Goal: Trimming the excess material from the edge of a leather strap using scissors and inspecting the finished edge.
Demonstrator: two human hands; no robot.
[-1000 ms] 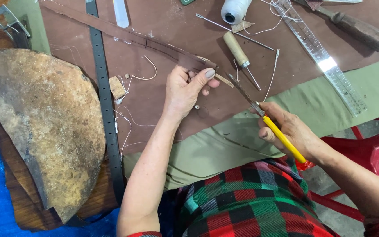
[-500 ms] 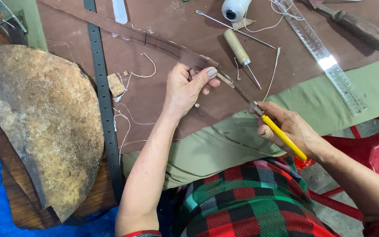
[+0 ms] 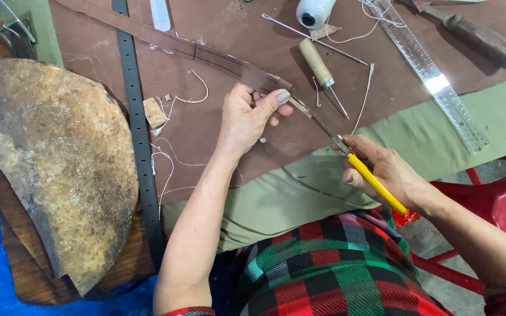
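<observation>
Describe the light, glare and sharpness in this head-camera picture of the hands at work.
Head view: soft, even daylight; a bright glare patch on the clear ruler; faint shadows under the left hand and awl; right hand and yellow knife sharp, no motion blur.

Leatherworking workshop, brown leather sheet (image 3: 218, 35) across upper frame, wooden-handled awl (image 3: 317, 63) and thread spool (image 3: 314, 11) upper centre, clear ruler (image 3: 434, 76) upper right, worn stone slab (image 3: 54, 158) left.
</observation>
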